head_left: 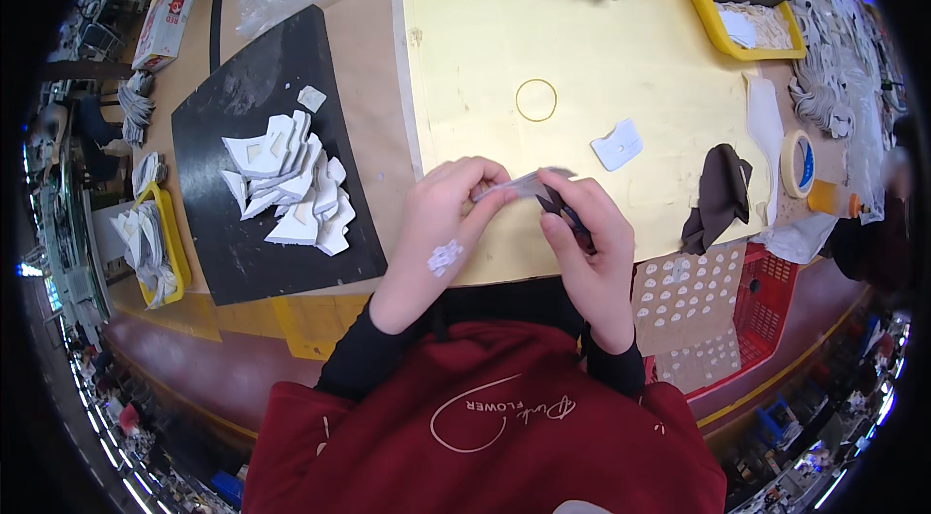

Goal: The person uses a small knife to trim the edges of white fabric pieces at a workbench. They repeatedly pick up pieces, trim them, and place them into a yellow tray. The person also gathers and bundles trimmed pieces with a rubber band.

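Observation:
My left hand (441, 218) pinches a thin light grey piece (524, 186), perhaps several layers, by its left end above the yellow sheet (475, 58). At the piece's right end, my right hand (596, 238) is closed round a small dark pointed tool (551, 202) that resembles thread snips; the fingers cover most of it. The tool's tip is close to the piece, but whether they touch I cannot tell. Beyond my right hand lies a single whitish cut piece (618, 144). A thin rubber band (517, 100) rests on the sheet farther away.
To the left, a black board (218, 233) bears a pile of white cut pieces (291, 179). At the right are a dark cloth (718, 194), a tape roll (799, 164) and an orange bottle (832, 199). A yellow tray (720, 29) stands far right; a red crate (766, 291) sits below the table edge.

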The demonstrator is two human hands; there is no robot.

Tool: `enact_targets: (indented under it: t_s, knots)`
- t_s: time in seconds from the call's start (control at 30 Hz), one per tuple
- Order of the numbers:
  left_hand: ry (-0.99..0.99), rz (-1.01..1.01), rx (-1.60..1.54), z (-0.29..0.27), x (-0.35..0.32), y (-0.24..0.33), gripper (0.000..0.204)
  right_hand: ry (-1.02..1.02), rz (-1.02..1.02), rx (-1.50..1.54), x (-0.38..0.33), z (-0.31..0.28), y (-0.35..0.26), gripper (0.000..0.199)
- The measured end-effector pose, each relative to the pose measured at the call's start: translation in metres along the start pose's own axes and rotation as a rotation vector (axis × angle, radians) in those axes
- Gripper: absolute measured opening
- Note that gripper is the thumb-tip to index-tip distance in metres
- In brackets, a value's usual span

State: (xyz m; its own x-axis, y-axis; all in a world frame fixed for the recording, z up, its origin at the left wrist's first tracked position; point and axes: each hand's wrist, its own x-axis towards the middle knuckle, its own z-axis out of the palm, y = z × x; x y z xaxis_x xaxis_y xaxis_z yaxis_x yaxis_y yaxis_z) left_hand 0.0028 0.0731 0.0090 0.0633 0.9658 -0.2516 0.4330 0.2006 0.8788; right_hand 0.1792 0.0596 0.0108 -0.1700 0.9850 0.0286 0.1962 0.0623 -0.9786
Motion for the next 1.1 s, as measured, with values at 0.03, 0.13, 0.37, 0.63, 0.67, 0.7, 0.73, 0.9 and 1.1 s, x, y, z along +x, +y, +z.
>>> enact_targets:
  t_s: [0.03, 0.13, 0.37, 0.63, 0.67, 0.7, 0.73, 0.9, 1.1]
  knots:
    - [-0.079, -0.131, -0.150, -0.004, -0.005, 0.003, 0.012, -0.007, 0.010, -0.006, 0.001, 0.002, 0.000, 0.036]
    - [-0.169, -0.097, -0.417, -0.014, -0.017, 0.002, 0.013, -0.047, 0.058, 0.062, 0.004, 0.003, -0.005, 0.036]
    - [-0.005, -0.011, -0.818, -0.011, -0.019, -0.003, 0.008, -0.122, 0.047, 0.134, 0.007, 0.006, -0.016, 0.037]
    - [0.424, 0.322, 0.475, -0.003, -0.021, -0.022, 0.017, 0.040, -0.066, -0.149, 0.008, 0.016, 0.008, 0.033]
    - [0.422, 0.335, 0.443, -0.002, -0.021, -0.025, 0.018, 0.031, -0.091, -0.198, 0.007, 0.017, 0.011, 0.031]
    - [0.419, 0.348, 0.410, -0.002, -0.020, -0.028, 0.018, 0.022, -0.116, -0.248, 0.007, 0.019, 0.013, 0.030]
    - [0.419, 0.362, 0.381, -0.002, -0.018, -0.029, 0.019, 0.013, -0.144, -0.295, 0.008, 0.020, 0.014, 0.028]
    - [0.396, 0.417, 0.468, -0.003, -0.013, -0.026, 0.014, -0.031, -0.230, -0.565, 0.012, 0.025, 0.016, 0.022]
    - [0.411, 0.514, 0.571, 0.005, -0.009, -0.032, 0.021, 0.015, -0.238, -0.621, 0.011, 0.029, 0.014, 0.019]
